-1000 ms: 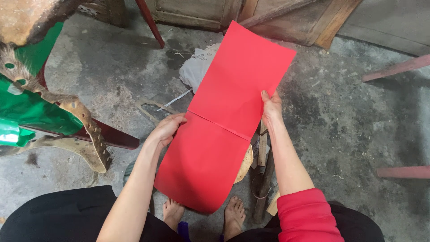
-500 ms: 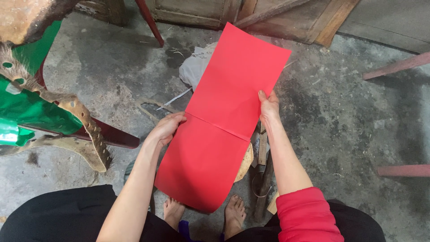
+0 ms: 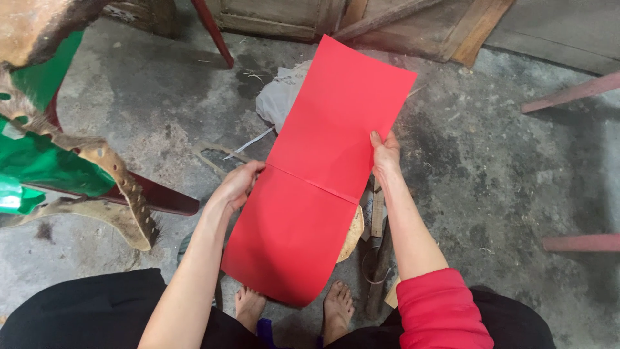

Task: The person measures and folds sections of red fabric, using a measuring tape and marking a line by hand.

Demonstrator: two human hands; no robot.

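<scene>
A long red sheet (image 3: pixel 323 187) hangs in the air over the concrete floor (image 3: pixel 491 174), held between both hands, with a crease running across its middle from one hand to the other. The lower half curls toward the person's bare feet (image 3: pixel 294 309). The left hand (image 3: pixel 237 186) pinches the sheet's left edge at the crease, fingers closed on it; the right hand (image 3: pixel 385 155) grips the right edge just above the crease, thumb on top. To handle this well, both grips should stay level at the crease and keep the sheet taut, so the fold runs straight and the edges line up.
</scene>
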